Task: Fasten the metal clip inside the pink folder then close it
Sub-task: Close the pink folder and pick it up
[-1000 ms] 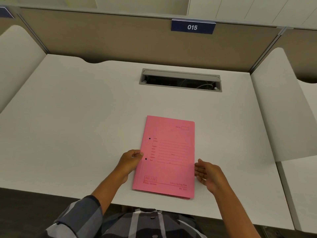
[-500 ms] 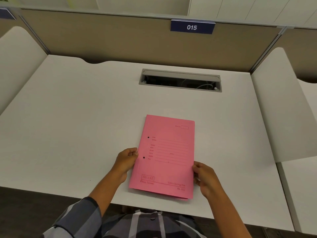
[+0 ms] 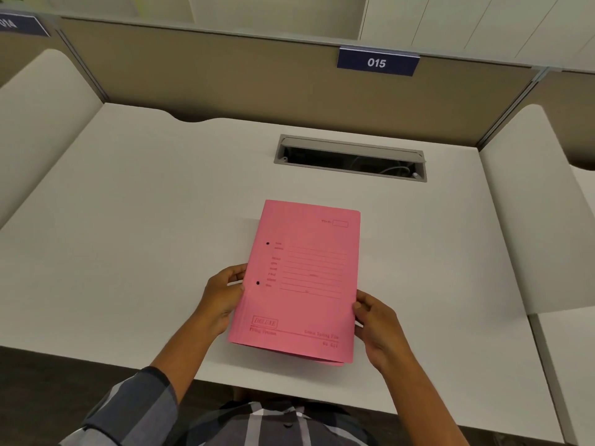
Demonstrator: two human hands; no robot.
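— Two hands on it, one at each long edge. The left hand pinches the spine side of the pink folder, thumb on the cover just beside the lower punch hole; the right hand grips the open edge low down, fingers curled under.

— And the folder itself?

— Shut, printed cover up, near end tipped up off the white desk; whether the far end rests on the surface, I cannot tell. The metal clip is not in view at all; I judge it sits inside, behind the two holes.

— So what could go wrong?

— First, the cover has to come open. The right hand appears to hold both leaves together, and at the near right corner a second edge peeks out below the first. If the fingers fail to separate them, the whole folder swings instead of opening.

— Anything else?

— Card this thin bends. A hard pull from one low corner could crease the cover. And if the left hand loosens during opening, the folder may slide on the smooth desktop.

— Surroundings?

— Little to snag. The cable slot lies well apart, beyond the folder, and the partition with the 015 label is farther still.
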